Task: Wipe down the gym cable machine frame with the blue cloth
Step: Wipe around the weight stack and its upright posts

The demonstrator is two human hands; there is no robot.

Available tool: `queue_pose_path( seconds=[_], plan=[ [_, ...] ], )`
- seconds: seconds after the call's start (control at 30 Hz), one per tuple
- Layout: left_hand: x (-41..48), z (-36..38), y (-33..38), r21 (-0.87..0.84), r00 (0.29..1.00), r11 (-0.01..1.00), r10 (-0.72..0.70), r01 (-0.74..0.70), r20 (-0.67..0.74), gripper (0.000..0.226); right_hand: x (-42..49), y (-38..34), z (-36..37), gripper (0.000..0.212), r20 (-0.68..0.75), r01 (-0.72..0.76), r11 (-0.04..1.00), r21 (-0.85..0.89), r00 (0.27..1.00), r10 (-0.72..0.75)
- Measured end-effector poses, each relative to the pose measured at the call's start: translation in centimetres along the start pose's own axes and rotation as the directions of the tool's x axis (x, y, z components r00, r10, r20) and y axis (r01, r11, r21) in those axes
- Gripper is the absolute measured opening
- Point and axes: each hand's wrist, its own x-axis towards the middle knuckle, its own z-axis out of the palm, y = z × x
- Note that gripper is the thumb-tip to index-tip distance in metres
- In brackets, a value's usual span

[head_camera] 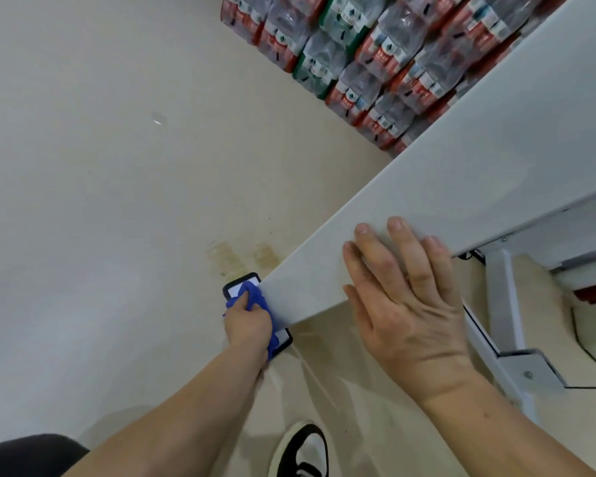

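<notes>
Frame (444,173): wide pale beam, slanting from upper right down to its foot on the floor (83,166).

Left hand (250,325) at the beam's foot, fingers curled tight round the cloth (257,297), bunched and pressed against the beam's lower end. Cloth partly covers the black-edged foot plate (284,339) under the beam.

Right hand (406,297) flat on the beam just above the foot, fingers (375,249) straight and slightly spread, holding nothing.

Water packs (375,53) stacked beyond the beam. Stains (241,256) on floor just beside the foot. Shoe (301,449) well below the foot.
</notes>
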Motion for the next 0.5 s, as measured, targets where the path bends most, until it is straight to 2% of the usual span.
queue_pose_path(
  seconds=[0.07,0.13,0.2,0.3,0.4,0.5],
  plan=[
    [-0.2,0.4,0.7,0.026,0.993,0.994,0.107,-0.106,-0.039,0.052,-0.1,-0.2,-0.1,0.039,-0.01,-0.017,1.0,0.025,1.0,0.018],
    [0.1,0.1,0.5,0.14,0.974,0.966,0.223,-0.215,-0.043,0.05,-0.2,-0.3,0.0,0.038,-0.019,-0.026,0.999,0.019,0.999,0.026],
    [1.1,-0.4,-0.5,0.22,0.985,0.961,0.171,-0.165,-0.007,0.05,-0.3,0.0,0.2,0.045,-0.014,-0.012,1.0,-0.004,1.0,0.011],
    [1.0,-0.8,-1.6,0.22,0.997,0.975,-0.047,0.032,0.068,0.049,-0.5,0.6,0.2,0.055,0.018,0.034,0.999,-0.024,0.999,-0.033],
    [0.3,-0.3,-0.5,0.084,0.997,0.994,-0.077,0.076,0.014,0.044,-0.6,0.8,0.4,0.059,0.041,0.054,0.997,-0.049,0.998,-0.052],
    [-2.1,0.9,2.5,-0.019,1.0,1.0,-0.017,0.016,-0.017,0.031,-0.5,0.6,0.6,0.06,0.038,0.049,0.998,-0.039,0.998,-0.047]
  ],
)
